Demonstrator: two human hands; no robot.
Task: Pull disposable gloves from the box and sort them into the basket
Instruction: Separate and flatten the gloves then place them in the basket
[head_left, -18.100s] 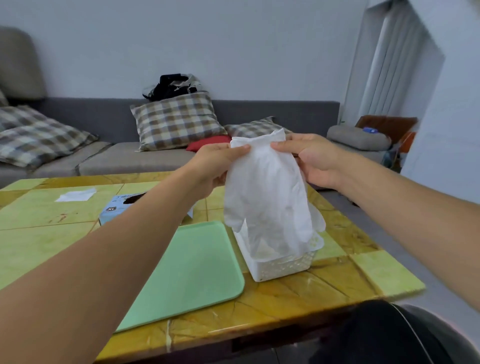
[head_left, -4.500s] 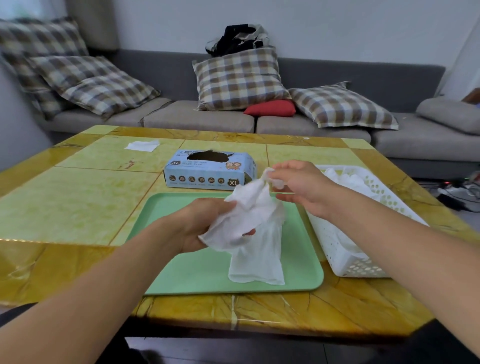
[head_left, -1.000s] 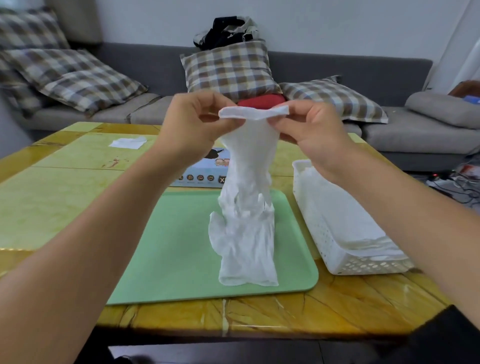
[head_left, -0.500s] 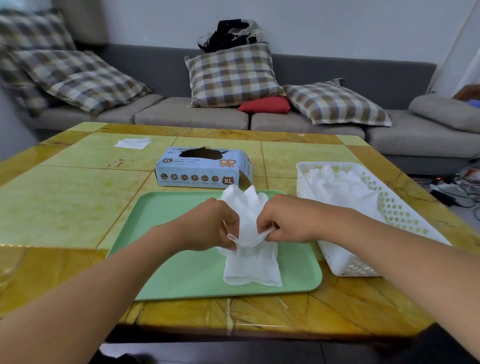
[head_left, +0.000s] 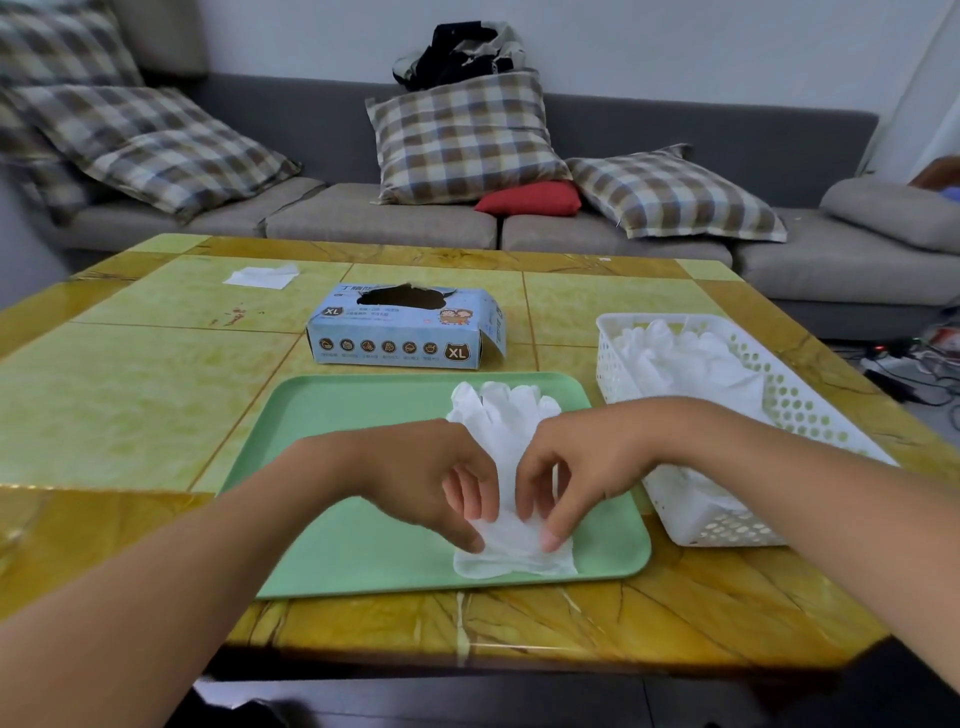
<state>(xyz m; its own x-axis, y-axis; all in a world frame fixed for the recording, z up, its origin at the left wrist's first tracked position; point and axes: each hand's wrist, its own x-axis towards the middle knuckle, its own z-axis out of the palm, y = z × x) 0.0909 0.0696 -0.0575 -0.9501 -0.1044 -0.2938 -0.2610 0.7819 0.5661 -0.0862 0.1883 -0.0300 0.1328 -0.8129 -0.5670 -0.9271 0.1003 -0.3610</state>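
While both hands, left hand (head_left: 431, 478) and right hand (head_left: 576, 473), pinch a white glove (head_left: 506, 431) lying flat on the green tray (head_left: 363, 551) near the table's front edge, the blue glove box (head_left: 405, 332) marked "XL" sits behind, and the white basket (head_left: 727, 519) of gloves stands toward the right edge.

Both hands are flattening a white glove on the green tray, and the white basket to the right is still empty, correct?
Not quite. The head view shows the white basket already holding a pile of white gloves. The rest stands: the left hand and right hand are both on a white glove lying on the green tray.
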